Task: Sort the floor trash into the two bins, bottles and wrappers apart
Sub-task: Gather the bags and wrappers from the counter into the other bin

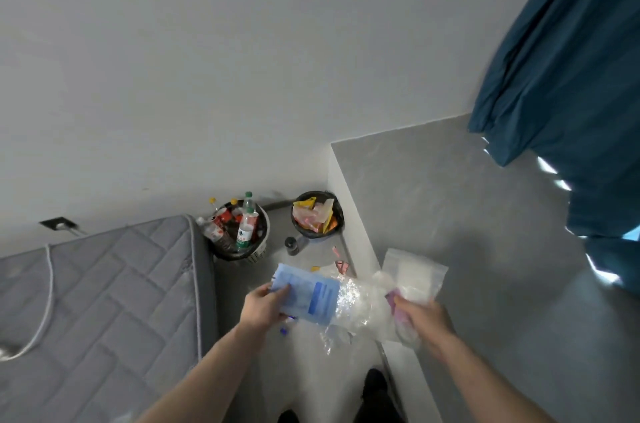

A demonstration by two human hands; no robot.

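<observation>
My left hand (265, 306) pinches a blue printed wrapper (306, 294) by its left edge. My right hand (422, 317) grips a bunch of clear plastic bags (414, 275) with something pink inside. Crinkled clear film (356, 310) hangs between the two hands. Ahead on the floor stand two bins. The left bin (258, 251) holds several bottles. The right bin (337, 211), lined in black, holds orange and yellow wrappers. A small dark bottle (292, 245) stands on the floor between the bins. A few small wrapper scraps (341, 265) lie near the ledge.
A grey quilted mattress (104, 294) with a white cable on it fills the left. A raised grey ledge (467, 232) runs along the right, under a teal curtain (571, 59). The floor strip between them is narrow. My feet (375, 388) show at the bottom.
</observation>
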